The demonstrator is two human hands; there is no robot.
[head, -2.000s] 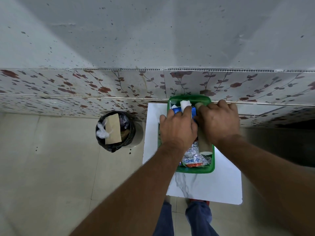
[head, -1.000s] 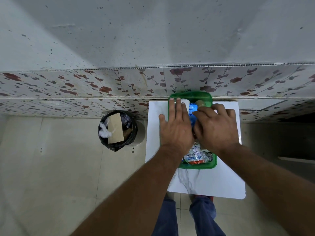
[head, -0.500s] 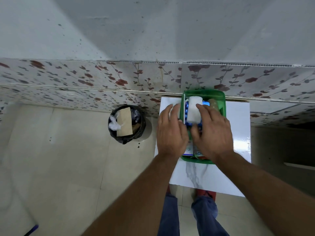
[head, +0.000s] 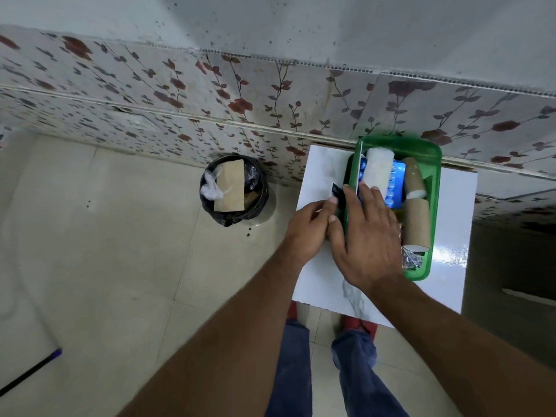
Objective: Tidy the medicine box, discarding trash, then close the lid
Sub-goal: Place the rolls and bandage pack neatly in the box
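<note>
Left hand [head: 307, 228] and right hand [head: 368, 239] crowd the medicine box's [head: 437, 194] left rim.

Right hand [head: 367, 236] covers medicine box [head: 400, 143] left contents; small dark scrap [head: 337, 192] unidentifiable

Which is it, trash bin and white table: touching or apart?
Apart. The head view shows bare floor between the trash bin and the white table.

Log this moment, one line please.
left hand: beside open green plastic box | right hand: flat across box | white gauze roll: inside
</note>
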